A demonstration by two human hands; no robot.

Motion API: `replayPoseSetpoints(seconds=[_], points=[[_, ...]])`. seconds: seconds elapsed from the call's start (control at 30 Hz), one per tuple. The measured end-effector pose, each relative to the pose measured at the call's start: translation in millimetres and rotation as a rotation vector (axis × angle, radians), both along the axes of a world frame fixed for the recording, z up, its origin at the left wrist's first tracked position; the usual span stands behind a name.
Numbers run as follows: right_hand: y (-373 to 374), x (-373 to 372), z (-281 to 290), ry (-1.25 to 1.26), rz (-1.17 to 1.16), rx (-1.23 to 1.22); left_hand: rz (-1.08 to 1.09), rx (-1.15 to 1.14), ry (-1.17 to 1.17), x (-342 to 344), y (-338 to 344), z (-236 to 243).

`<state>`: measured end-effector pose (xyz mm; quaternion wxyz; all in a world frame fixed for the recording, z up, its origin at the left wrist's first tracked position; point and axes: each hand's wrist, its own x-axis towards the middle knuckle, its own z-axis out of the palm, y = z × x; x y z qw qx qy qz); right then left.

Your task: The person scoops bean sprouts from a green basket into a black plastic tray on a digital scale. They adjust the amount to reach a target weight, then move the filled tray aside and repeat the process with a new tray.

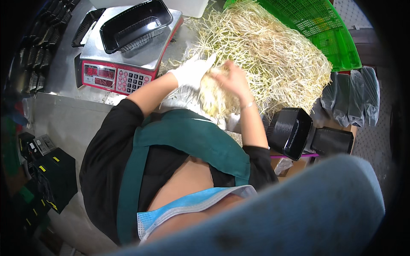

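A bunch of bean sprouts (215, 97) is gathered close in front of my apron, between my two hands. My left hand (192, 71), in a white glove, presses against its left side with the fingers pointing to the far right. From the right, my bare right hand (235, 82) closes over the top of the bunch; some of its fingertips are hidden in the strands. A large heap of loose bean sprouts (273, 55) spreads beyond both hands and to the right.
At the left stands a red scale (117, 77) with a black plastic tray (136, 27) on its plate. A green basket (337, 42) edges the heap at the far right. Black trays (290, 132) lie right of my right forearm, near wrapped tray stacks (356, 96).
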<state>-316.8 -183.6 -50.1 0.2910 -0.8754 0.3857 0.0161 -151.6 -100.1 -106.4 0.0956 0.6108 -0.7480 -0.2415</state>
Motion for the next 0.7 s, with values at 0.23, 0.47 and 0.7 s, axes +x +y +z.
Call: replayPoseSetpoints(seconds=[0.23, 0.47, 0.7], points=[[28.5, -46.5, -52.4, -0.14, 0.098, -0.426, 0.595, -0.09, 0.201, -37.9, 14.9, -17.4], [-11.1, -42.1, -64.5, -0.041, 0.04, -0.467, 0.436, -0.382, 0.127, -18.1, 5.8, -56.6], [-4.7, -44.2, -18.4, -0.38, -0.229, -0.236, 0.482, -0.513, 0.564, -36.1, 12.2, -20.5]])
